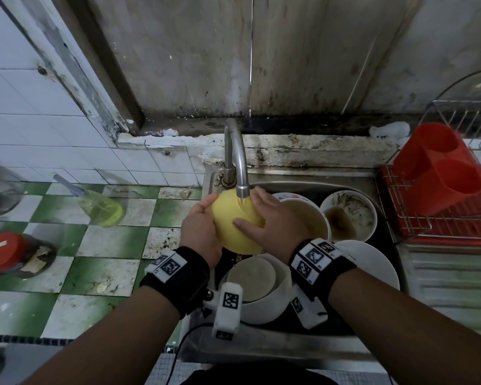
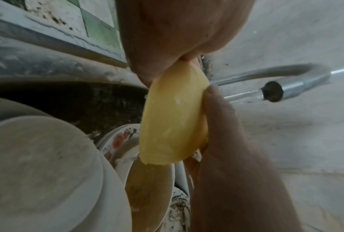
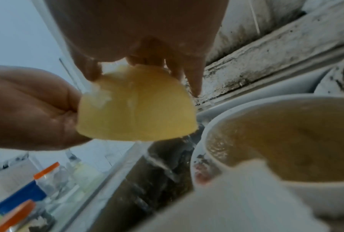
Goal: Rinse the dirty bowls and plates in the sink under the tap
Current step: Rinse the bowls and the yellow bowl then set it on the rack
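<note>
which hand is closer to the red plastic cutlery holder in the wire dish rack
The right hand. It grips the yellow bowl on the side facing the red plastic cutlery holder; the left hand holds the bowl's far side.

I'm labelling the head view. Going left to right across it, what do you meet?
Red-lidded jar → bottle of yellow-green liquid → left hand → yellow bowl under the metal tap → right hand → dirty white bowl → red plastic holder in the wire rack.
</note>
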